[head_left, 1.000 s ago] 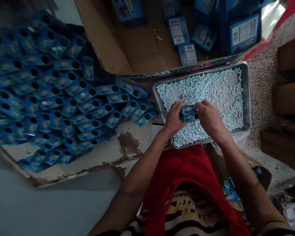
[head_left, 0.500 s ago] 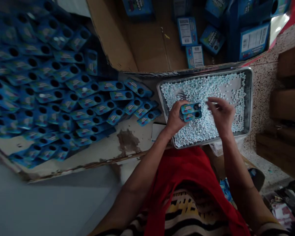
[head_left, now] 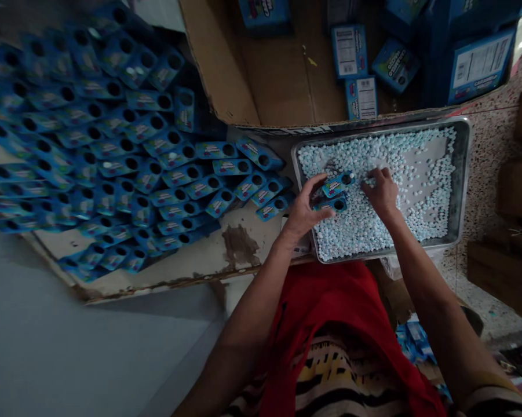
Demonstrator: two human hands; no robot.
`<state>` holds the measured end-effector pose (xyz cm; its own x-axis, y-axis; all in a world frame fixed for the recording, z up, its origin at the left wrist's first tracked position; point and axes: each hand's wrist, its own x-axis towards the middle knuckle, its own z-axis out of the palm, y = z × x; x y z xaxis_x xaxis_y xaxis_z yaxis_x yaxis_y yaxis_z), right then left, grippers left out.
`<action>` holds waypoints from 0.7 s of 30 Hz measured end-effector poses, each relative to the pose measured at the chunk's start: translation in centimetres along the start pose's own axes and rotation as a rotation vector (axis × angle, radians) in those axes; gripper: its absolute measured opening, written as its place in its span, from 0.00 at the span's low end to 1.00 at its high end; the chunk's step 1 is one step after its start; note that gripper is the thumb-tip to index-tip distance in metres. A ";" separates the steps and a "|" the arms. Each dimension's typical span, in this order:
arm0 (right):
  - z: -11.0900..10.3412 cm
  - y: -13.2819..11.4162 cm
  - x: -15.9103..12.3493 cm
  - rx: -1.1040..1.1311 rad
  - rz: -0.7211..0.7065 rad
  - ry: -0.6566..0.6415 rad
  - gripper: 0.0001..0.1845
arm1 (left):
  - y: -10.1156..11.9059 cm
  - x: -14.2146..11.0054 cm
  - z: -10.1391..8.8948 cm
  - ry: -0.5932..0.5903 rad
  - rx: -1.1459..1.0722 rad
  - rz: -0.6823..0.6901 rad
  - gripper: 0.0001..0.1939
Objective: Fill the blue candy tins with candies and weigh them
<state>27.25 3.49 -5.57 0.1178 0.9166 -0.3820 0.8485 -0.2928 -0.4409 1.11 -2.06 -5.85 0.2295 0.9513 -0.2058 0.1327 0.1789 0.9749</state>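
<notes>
Right of frame centre: left hand (head_left: 303, 213) part-open about two small blue cartons (head_left: 333, 186), firm hold uncertain; right hand (head_left: 383, 190), fingers bunched at pale pellets (head_left: 357, 233), catch not discernible; cartons presumably light, crushable card, best pinched gently by side walls.

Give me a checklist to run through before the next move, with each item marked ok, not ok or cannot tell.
1. Left hand at the two boxes: ok, thumb and fingers around the pair.
2. Upper box and lower box lined up: not ok, they sit splayed at an angle.
3. Lower box's round opening facing the camera: ok.
4. Pale pieces available in the metal tray: ok, plenty, though bare patches show toward its right.
5. Right hand holding a piece: cannot tell, its fingertips are over the pieces.
</notes>
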 end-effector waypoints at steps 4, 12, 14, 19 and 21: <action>-2.5 1.1 -1.3 0.765 0.238 0.008 0.18 | 2.3 3.2 -0.2 0.044 0.179 -0.010 0.37; -5.4 -2.1 -2.3 1.200 0.008 -0.160 0.31 | 5.9 7.3 -0.1 0.025 0.458 0.063 0.25; -5.9 -3.3 -2.0 1.201 -0.083 -0.120 0.35 | 6.8 6.9 -0.4 0.042 0.425 0.122 0.26; -7.3 -6.6 -2.0 1.137 -0.203 0.061 0.39 | 8.4 7.0 0.7 -0.026 0.452 0.180 0.27; -7.5 -7.8 -2.2 1.029 -0.232 0.107 0.39 | 8.8 7.4 1.6 -0.058 0.486 0.197 0.27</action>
<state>24.21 5.78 4.83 0.0963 0.9842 -0.1483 0.0167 -0.1506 -0.9885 5.50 6.15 1.03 0.3466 0.9372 -0.0400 0.5100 -0.1524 0.8466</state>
